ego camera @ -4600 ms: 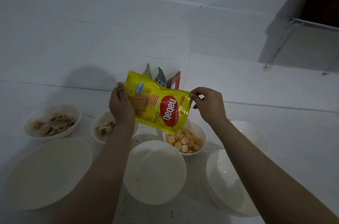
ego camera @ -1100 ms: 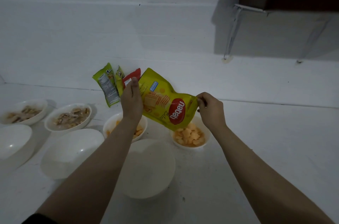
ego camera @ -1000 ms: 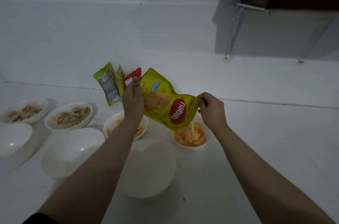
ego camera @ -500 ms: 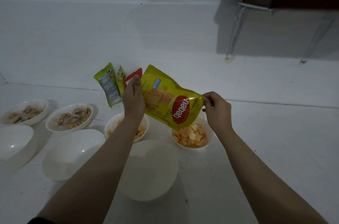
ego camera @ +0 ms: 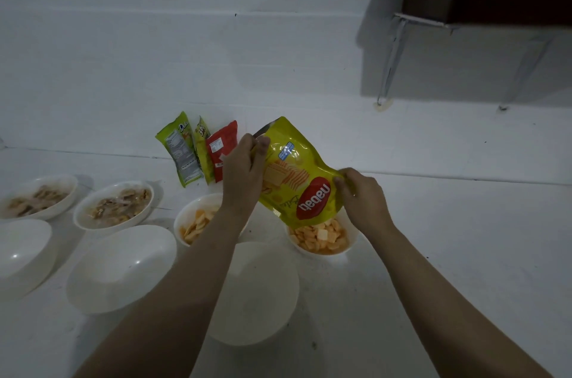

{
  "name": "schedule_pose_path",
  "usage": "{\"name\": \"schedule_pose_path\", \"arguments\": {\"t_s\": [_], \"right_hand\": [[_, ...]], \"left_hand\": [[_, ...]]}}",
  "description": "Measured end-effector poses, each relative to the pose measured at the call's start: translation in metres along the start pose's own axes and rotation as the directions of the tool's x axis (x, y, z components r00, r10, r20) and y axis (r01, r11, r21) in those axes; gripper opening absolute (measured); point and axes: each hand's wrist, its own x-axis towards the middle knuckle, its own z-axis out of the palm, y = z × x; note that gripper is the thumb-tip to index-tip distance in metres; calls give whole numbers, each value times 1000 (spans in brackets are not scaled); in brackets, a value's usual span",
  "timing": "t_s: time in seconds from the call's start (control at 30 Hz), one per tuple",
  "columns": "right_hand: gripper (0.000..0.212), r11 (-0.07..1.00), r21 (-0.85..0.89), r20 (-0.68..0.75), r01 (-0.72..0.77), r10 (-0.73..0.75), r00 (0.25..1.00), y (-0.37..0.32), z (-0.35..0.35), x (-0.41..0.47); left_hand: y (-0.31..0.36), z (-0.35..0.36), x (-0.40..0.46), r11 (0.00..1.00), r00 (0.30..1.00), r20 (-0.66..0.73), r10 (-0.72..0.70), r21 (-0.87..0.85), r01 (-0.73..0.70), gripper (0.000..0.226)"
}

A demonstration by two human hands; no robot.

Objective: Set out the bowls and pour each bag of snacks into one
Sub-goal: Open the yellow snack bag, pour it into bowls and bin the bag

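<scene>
I hold a yellow snack bag (ego camera: pixel 294 179) upside down and tilted, its mouth over a small white bowl (ego camera: pixel 349 249) heaped with orange square crackers. My left hand (ego camera: pixel 244 173) grips the bag's raised bottom end. My right hand (ego camera: pixel 362 195) pinches the bag's lower right edge near the mouth. A second small bowl (ego camera: pixel 182 219) with orange chips sits under my left forearm. Two bowls (ego camera: pixel 114 207) (ego camera: pixel 37 198) of brownish snacks stand at the left.
Three white bowls with nothing visible in them sit in the front row (ego camera: pixel 123 266) (ego camera: pixel 257 291) (ego camera: pixel 21 253). Green, yellow-green and red snack bags (ego camera: pixel 198 150) lean against the white wall behind. A dark cabinet on metal legs (ego camera: pixel 390 61) stands at the back right.
The bag's bottom end has risen and the bag tilts more steeply over the cracker bowl. Both hands keep their hold; the right hand moved slightly right.
</scene>
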Motion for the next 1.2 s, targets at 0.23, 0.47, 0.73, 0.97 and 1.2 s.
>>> {"name": "schedule_pose_path", "arguments": {"t_s": [0.23, 0.47, 0.73, 0.97, 1.2], "right_hand": [[19, 984, 164, -7, 72, -72, 997, -46, 2, 13], [18, 944, 315, -55, 100, -87, 995, -71, -3, 22], [20, 862, 506, -128, -19, 97, 987, -41, -13, 13], [22, 692, 716, -80, -91, 210, 974, -32, -24, -1], [35, 671, 717, -14, -187, 281, 959, -36, -43, 4]], "left_hand": [[0, 9, -8, 997, 997, -33, 76, 6, -75, 43], [7, 9, -5, 990, 990, -13, 140, 17, -139, 54], [-7, 21, -14, 993, 989, -122, -79, 72, 88, 79], [4, 31, -18, 775, 869, 355, -344, -415, 477, 61], [10, 34, -3, 799, 891, 378, -252, -438, 412, 59]]}}
